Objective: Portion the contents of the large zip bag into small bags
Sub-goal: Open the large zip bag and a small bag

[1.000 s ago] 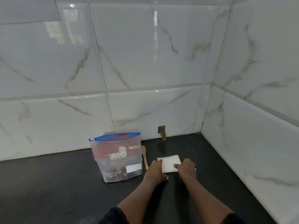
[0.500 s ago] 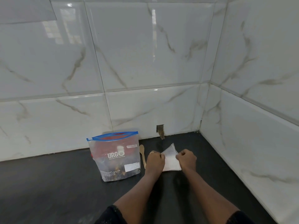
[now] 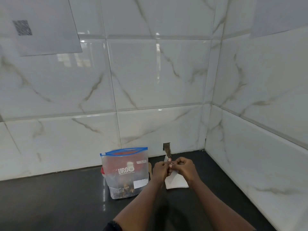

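As left hand point(image 3: 159, 170) and right hand point(image 3: 185, 169) pinch small bag point(image 3: 173, 175), zip bag point(image 3: 125, 172) upright

table point(image 3: 50, 205): dark, glossy, set in a tiled corner | far centre: zip bag point(image 3: 126, 174) upright, blue seal | behind its left edge: red item point(image 3: 102, 171), mostly hidden | just right: wooden spoon point(image 3: 150, 170) | further right: small bags point(image 3: 177, 183), flat white pile

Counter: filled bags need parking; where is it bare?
Bare: counter left of the large zip bag, and the strip between the small bags and the right wall. Crowded: the gap holding the wooden spoon, between that bag and the left hand.
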The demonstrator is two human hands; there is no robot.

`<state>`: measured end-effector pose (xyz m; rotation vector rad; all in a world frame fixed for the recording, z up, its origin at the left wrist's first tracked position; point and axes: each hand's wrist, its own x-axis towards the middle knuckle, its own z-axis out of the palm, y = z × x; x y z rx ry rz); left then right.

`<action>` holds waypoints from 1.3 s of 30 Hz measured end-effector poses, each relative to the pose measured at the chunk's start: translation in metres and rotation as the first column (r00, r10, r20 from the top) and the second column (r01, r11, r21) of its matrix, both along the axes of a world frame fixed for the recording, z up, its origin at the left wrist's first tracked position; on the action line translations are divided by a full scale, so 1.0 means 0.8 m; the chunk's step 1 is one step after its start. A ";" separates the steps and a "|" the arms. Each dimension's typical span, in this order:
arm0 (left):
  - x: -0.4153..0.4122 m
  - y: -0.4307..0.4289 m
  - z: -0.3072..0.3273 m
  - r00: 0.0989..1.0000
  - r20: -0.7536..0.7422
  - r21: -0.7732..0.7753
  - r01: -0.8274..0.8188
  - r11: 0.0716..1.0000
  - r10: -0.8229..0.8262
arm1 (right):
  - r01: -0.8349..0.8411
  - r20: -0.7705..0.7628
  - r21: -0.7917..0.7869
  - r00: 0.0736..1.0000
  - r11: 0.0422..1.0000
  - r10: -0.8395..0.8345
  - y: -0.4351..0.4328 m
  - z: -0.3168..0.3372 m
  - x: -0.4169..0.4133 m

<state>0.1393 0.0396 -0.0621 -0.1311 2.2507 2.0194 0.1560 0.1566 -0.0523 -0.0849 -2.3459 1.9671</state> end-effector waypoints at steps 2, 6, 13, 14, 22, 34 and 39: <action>0.005 -0.001 0.004 1.000 -0.016 0.044 0.001 0.999 0.000 | 0.021 -0.011 -0.028 1.000 0.999 -0.021 -0.002 0.009 0.005; 0.011 -0.001 0.010 0.995 -0.096 -0.013 -0.013 1.000 0.012 | 0.014 0.023 -0.074 1.000 0.997 -0.012 0.000 0.023 0.011; 0.014 -0.001 0.023 0.989 -0.147 -0.181 0.006 0.983 -0.033 | -0.014 0.175 -0.046 0.984 0.999 0.022 0.009 0.048 0.019; 0.015 -0.002 0.025 0.987 -0.150 -0.194 0.025 0.981 -0.055 | -0.028 0.192 -0.033 0.981 0.999 0.034 0.012 0.051 0.019; 0.014 -0.013 0.041 0.984 -0.173 -0.217 0.009 0.976 -0.048 | -0.059 0.008 0.480 0.998 0.875 0.063 0.003 0.075 0.015; 0.018 -0.034 0.054 0.970 -0.162 -0.315 0.122 0.941 -0.180 | -0.206 0.099 0.853 0.966 0.479 0.239 -0.013 0.070 0.012; 0.014 -0.032 0.051 0.970 -0.196 -0.413 0.053 0.909 -0.145 | -0.142 0.037 0.898 0.967 0.415 0.252 -0.013 0.068 0.013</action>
